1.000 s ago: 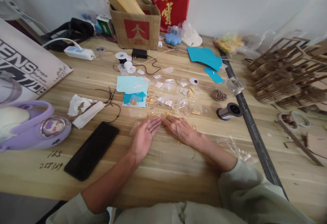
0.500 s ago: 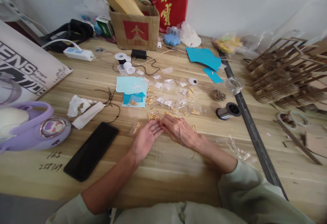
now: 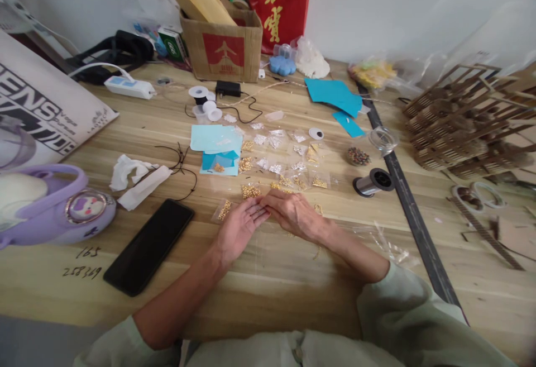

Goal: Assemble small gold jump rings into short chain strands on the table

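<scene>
My left hand [image 3: 242, 223] lies palm up over the table, its fingers stretched out. Above those fingertips my right hand [image 3: 291, 210] is bent palm down, its fingers pinched together on something too small to make out. Gold beads in a small bag [image 3: 251, 190] lie just beyond my fingertips, and a bag of gold pieces [image 3: 224, 209] is left of my left hand. Several small bags of gold [image 3: 319, 181] and silver findings [image 3: 275, 168] spread out behind. A gold chain [image 3: 318, 209] is partly hidden by my right wrist.
A black phone [image 3: 148, 247] and purple bottle [image 3: 58, 205] stand on the left. Wire spool [image 3: 373, 181], bead pile [image 3: 359, 156] and wooden racks [image 3: 456, 121] are on the right. Blue sheets [image 3: 333, 96] and a cardboard box [image 3: 226, 48] lie farther back.
My right fingers have shifted slightly left and down over my left fingertips. My left hand stays palm up in nearly the same place.
</scene>
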`<action>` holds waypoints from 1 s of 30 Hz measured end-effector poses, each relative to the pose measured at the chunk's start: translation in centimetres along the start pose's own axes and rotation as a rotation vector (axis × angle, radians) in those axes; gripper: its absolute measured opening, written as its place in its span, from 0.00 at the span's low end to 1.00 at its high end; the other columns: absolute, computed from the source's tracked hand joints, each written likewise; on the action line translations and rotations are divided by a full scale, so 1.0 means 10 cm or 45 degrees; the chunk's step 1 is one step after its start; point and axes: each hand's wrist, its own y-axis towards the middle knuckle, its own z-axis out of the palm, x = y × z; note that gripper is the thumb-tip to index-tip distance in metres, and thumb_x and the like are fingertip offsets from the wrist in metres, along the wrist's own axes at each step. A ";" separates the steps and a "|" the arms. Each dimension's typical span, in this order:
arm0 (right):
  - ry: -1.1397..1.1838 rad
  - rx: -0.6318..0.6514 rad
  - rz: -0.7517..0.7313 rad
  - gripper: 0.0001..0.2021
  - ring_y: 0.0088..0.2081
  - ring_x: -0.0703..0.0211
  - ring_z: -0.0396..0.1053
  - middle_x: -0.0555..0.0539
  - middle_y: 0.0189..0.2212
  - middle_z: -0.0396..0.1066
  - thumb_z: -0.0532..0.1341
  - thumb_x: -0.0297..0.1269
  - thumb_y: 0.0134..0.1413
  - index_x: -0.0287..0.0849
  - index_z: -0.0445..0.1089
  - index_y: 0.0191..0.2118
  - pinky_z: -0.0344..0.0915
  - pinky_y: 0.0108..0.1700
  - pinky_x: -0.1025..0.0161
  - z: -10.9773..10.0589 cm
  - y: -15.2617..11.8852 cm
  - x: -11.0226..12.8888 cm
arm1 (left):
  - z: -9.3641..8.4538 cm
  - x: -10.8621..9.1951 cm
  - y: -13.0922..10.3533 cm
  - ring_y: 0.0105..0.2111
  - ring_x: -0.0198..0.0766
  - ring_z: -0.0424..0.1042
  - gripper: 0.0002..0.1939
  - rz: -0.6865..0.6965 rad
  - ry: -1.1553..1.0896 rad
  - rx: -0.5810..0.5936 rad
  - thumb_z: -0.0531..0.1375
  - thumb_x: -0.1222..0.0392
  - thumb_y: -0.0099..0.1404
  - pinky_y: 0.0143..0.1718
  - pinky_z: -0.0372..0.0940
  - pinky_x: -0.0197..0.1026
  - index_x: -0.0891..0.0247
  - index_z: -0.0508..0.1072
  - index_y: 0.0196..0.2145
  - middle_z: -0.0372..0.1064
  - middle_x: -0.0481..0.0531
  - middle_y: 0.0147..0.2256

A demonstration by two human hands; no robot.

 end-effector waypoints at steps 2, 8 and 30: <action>0.016 -0.010 -0.007 0.10 0.34 0.63 0.67 0.46 0.35 0.69 0.52 0.25 0.61 0.39 0.67 0.45 0.61 0.35 0.67 0.00 0.00 0.00 | 0.00 0.00 0.00 0.37 0.38 0.74 0.15 -0.002 -0.004 0.009 0.49 0.67 0.68 0.50 0.67 0.45 0.70 0.73 0.29 0.74 0.58 0.32; -0.010 -0.014 -0.022 0.09 0.34 0.62 0.67 0.45 0.34 0.68 0.50 0.29 0.64 0.38 0.68 0.42 0.60 0.35 0.67 0.00 0.01 0.02 | -0.01 0.01 0.01 0.33 0.37 0.74 0.15 -0.006 -0.010 0.030 0.49 0.69 0.68 0.48 0.68 0.44 0.69 0.72 0.28 0.73 0.57 0.30; -0.561 0.174 0.222 0.08 0.30 0.63 0.65 0.44 0.37 0.68 0.51 0.24 0.60 0.38 0.66 0.38 0.46 0.29 0.64 -0.01 0.08 -0.30 | 0.00 -0.05 -0.04 0.36 0.38 0.74 0.12 0.152 0.043 -0.073 0.50 0.67 0.66 0.48 0.66 0.41 0.71 0.74 0.35 0.75 0.59 0.34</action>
